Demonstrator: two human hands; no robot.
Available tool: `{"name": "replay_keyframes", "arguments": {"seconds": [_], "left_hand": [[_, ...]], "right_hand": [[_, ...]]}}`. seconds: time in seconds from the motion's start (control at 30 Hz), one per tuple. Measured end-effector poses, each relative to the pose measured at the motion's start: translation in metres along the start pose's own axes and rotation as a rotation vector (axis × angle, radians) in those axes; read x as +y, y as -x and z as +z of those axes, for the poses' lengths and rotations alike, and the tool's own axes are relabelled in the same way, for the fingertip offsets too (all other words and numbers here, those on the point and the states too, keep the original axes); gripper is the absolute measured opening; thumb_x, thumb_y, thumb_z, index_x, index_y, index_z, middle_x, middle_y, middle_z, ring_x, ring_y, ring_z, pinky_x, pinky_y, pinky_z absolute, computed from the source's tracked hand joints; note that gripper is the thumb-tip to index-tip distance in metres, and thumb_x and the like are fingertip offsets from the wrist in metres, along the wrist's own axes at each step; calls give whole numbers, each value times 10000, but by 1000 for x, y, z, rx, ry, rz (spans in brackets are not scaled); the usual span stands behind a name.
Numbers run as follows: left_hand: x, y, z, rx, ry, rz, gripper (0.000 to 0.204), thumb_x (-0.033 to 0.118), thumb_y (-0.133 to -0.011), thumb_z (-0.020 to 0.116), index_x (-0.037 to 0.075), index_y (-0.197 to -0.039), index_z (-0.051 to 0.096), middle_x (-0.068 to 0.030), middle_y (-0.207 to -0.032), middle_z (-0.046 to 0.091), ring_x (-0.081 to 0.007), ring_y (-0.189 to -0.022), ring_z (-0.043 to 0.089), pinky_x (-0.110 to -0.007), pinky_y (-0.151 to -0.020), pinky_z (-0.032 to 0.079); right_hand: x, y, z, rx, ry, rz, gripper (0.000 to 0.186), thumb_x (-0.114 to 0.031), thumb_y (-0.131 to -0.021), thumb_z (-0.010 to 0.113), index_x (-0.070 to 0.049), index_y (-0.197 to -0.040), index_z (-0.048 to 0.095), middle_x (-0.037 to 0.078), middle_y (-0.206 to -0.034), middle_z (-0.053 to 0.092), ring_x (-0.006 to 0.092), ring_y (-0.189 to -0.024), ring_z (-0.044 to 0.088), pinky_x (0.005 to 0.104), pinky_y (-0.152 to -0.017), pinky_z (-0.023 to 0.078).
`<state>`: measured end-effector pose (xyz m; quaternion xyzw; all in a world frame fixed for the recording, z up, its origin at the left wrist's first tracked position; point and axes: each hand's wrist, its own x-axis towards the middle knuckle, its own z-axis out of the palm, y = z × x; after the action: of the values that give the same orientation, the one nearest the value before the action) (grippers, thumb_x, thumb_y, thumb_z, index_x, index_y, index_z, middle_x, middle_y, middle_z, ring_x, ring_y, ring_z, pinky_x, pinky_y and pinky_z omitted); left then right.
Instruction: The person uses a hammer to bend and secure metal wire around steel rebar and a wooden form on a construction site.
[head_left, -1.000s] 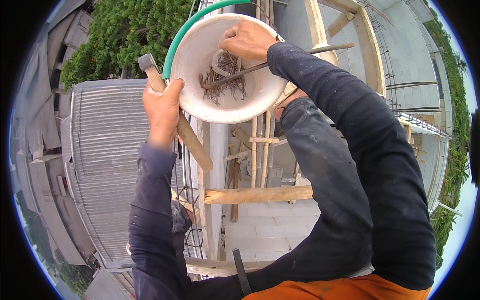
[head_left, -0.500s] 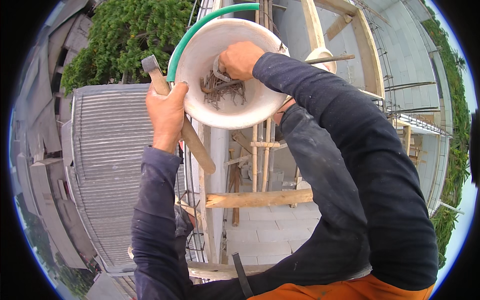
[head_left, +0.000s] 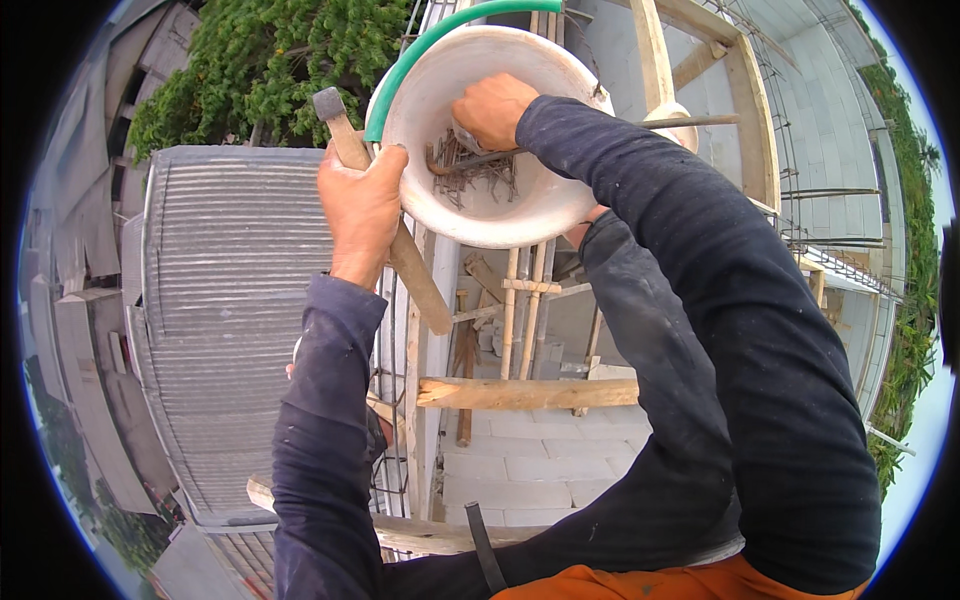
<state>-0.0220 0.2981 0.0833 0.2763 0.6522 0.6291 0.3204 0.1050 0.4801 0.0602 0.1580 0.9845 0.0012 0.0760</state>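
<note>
Looks down, through the head view, from among rough timber beams [head_left: 530, 393], with a corrugated roof [head_left: 240, 330] and leafy tree [head_left: 290, 70] off to the left. Grips a hammer [head_left: 418, 278] by its wooden handle in the left hand [head_left: 365, 205], thumb against the rim of a white bucket [head_left: 480, 236] — green tubing [head_left: 420, 60] arching along its edge. Reaches into that bucket with the right hand [head_left: 497, 110], fingers curled close by loose nails [head_left: 485, 182]; cannot tell of anything pinched there, with fingertips hidden. Has a bent metal bar [head_left: 690, 121] resting among the nails, apparently running out past the right sleeve [head_left: 690, 230]. Seems only partway along: reach made, nothing seen lifted past the rim, plenty of nails left at the bottom. Shows no readable brand, label or writing — not on hammer, bucket or sleeves.
</note>
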Motion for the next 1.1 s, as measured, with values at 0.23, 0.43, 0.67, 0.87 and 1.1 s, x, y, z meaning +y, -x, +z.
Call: {"name": "replay_keyframes", "arguments": {"seconds": [0.23, 0.43, 0.67, 0.87, 1.1], "left_hand": [[0, 0, 1, 21, -21, 24, 265, 86, -811, 698, -30, -1039, 632, -54, -881, 676, -124, -749, 631, -305, -700, 526], [-3, -5, 1, 23, -13, -2, 275, 94, -795, 698, -33, -1029, 627, -56, -870, 671, -125, -741, 628, -307, -689, 523], [-4, -7, -5, 25, -11, -31, 280, 118, -792, 701, -39, -1009, 619, -67, -857, 666, -130, -732, 619, -307, -676, 516], [-10, -9, -15, 44, -68, -38, 263, 125, -792, 698, -31, -989, 620, -73, -857, 672, -141, -753, 628, -314, -706, 520], [-3, -10, -5, 3, -32, -53, 250, 103, -798, 689, -25, -1002, 623, -68, -876, 673, -140, -758, 634, -310, -717, 524]], "right_hand": [[0, -3, -7, -117, 31, -37, 208, -125, -805, 686, -58, -978, 780, 176, -904, 762, 360, -860, 741, 459, -780, 590], [9, 6, -11, -84, -10, -43, 259, -170, -830, 633, -101, -1040, 767, 177, -888, 753, 368, -845, 734, 474, -786, 585], [27, 22, -19, 138, -211, 13, 240, -204, -861, 655, -70, -1039, 741, 170, -780, 722, 369, -697, 692, 456, -748, 563], [29, 29, -62, -47, -1156, 402, 242, -263, -911, 621, -51, -974, 718, -30, -657, 508, 79, -591, 480, 238, -476, 384], [9, 64, -79, 41, -1962, 304, 193, -219, -947, 490, -63, -1015, 580, 16, -762, 558, 67, -571, 450, 213, -413, 344]]}}
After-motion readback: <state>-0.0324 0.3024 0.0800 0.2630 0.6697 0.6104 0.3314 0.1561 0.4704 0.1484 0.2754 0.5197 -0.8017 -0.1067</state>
